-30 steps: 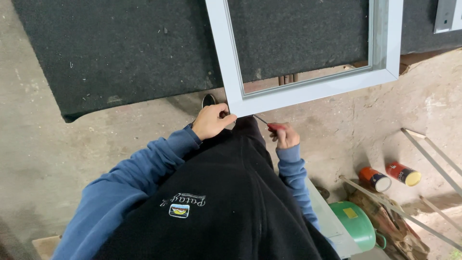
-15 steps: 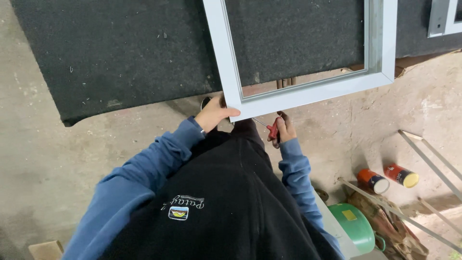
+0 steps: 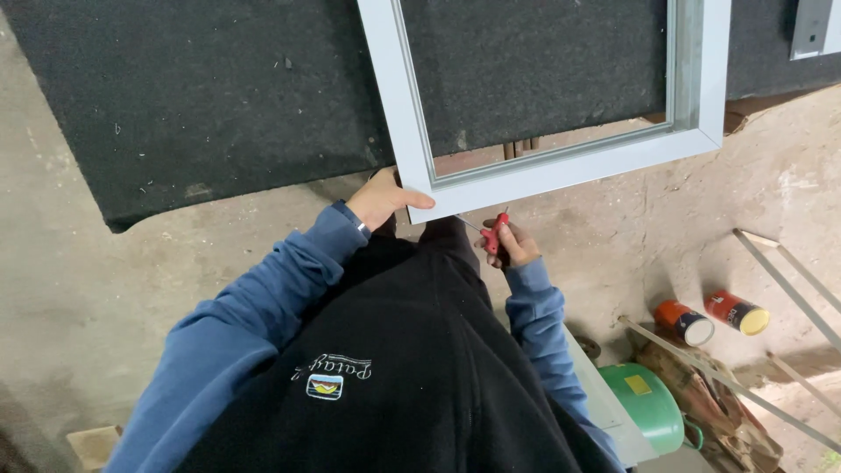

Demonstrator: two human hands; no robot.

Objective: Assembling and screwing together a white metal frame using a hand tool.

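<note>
One head-worn camera looks steeply down, close over the person's chest, onto the felt-covered table and floor.

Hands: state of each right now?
Left hand: closed on the corner of the grey frame.
Right hand: closed around a red-handled tool.

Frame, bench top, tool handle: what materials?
Frame: probably aluminium or PVC profile, smooth pale grey satin, mitred corner, inner groove. Bench top: dark felt or carpet, fuzzy, flecked with debris. Tool handle in right hand: likely red plastic.
</note>
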